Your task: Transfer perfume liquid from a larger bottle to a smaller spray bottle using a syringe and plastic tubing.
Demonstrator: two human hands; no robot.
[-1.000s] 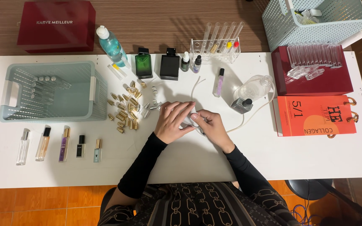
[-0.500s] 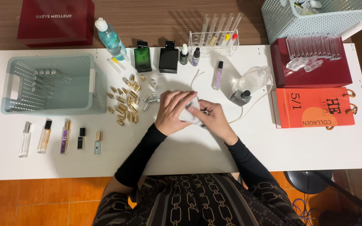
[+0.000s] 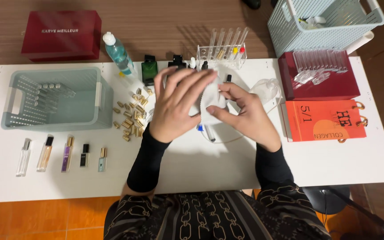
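Observation:
Both my hands are lifted above the middle of the white table point(image 3: 201, 169), with a white cloth point(image 3: 208, 106) held between them. My left hand point(image 3: 178, 102) lies against the cloth's left side with its fingers stretched and spread. My right hand point(image 3: 241, 113) pinches the cloth's right side, thumb on top. Just below the hands, a small clear tube with a blue end point(image 3: 207, 132) lies on the table. Whatever the cloth wraps is hidden.
A pale green basket point(image 3: 103, 100) with vials stands at left, beside scattered gold caps point(image 3: 132, 118). Several small perfume bottles point(image 3: 63, 153) line the front left. Green bottle point(image 3: 149, 69), blue bottle point(image 3: 117, 51), test-tube rack point(image 3: 221, 49), clear flask point(image 3: 267, 86), red box point(image 3: 318, 86), orange box point(image 3: 325, 120) and a second basket point(image 3: 325, 22) ring the rest.
Both hands have risen from the table toward the camera with the white cloth between them. My left hand's fingers have spread wider, and the small tube now lies uncovered below.

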